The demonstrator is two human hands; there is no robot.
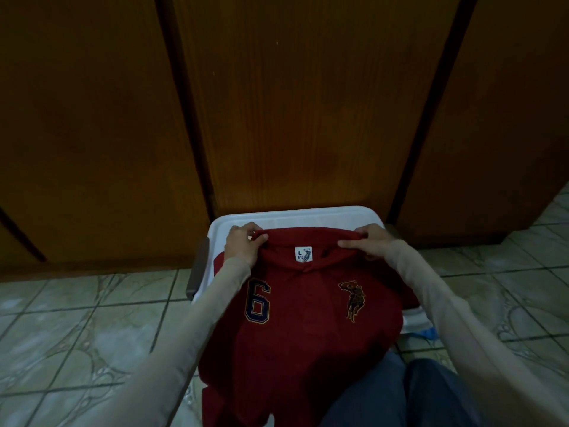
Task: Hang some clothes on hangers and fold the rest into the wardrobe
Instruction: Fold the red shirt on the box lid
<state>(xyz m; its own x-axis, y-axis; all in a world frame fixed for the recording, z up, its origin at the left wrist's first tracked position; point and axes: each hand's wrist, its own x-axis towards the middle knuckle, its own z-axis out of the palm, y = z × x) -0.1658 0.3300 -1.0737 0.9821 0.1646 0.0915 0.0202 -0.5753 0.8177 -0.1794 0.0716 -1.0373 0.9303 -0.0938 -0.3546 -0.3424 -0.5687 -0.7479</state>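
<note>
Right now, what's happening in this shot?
A person is handling a red polo shirt, spread front-up over a white basket on the tiled floor. The left hand and right hand each pinch the collar at a shoulder. The size label faces up. The wooden wardrobe doors behind are shut. The shirt is neither folded nor hung yet.

— What is borne by the tiled floor (92,318)?
— A white plastic basket (295,214) is set on it, just before the wooden wardrobe doors (301,103).
— And upon the basket?
— A red shirt (301,328) is spread across it.
</note>
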